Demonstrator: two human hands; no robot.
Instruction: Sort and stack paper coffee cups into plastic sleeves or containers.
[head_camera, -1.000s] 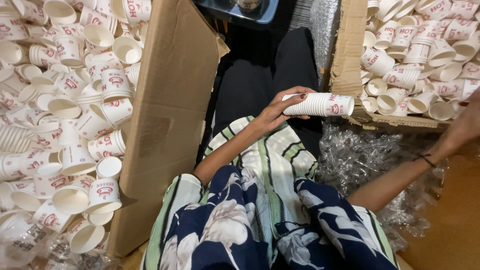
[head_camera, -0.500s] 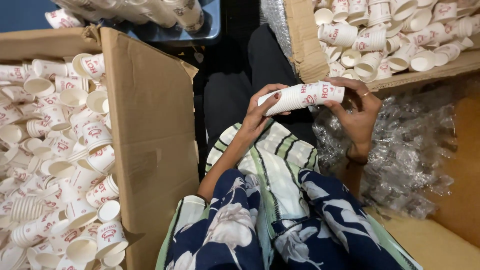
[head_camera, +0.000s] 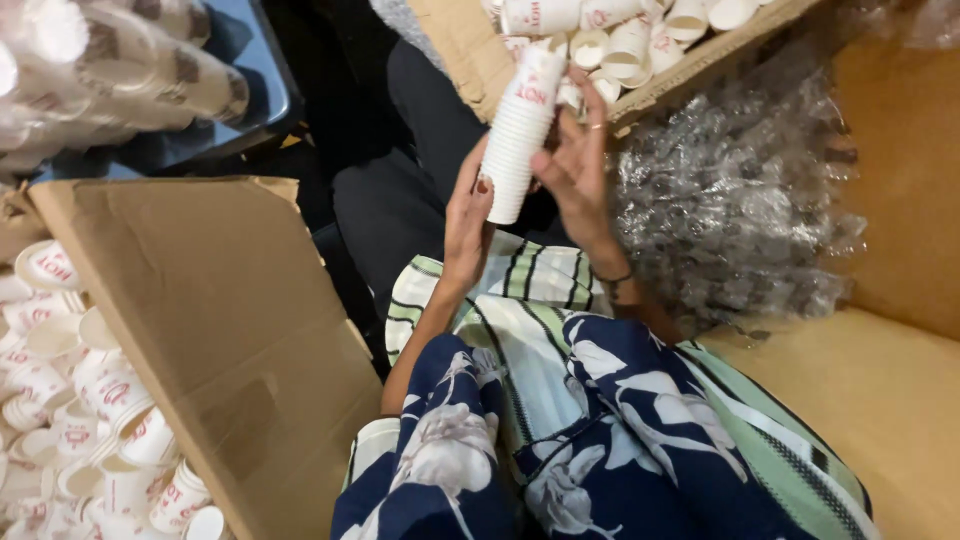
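Cup stack (head_camera: 517, 130), level half a second ago, now tilted near upright at upper centre of frame. Left hand (head_camera: 468, 212) clamped on lower end, right hand (head_camera: 578, 165) open-palmed against its side, squaring it. Carton (head_camera: 690, 68) just behind.

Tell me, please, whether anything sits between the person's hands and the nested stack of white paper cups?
Nothing visible does. The left hand grips the lower end of the white paper cup stack, and the right hand rests open against its side, both touching it directly.
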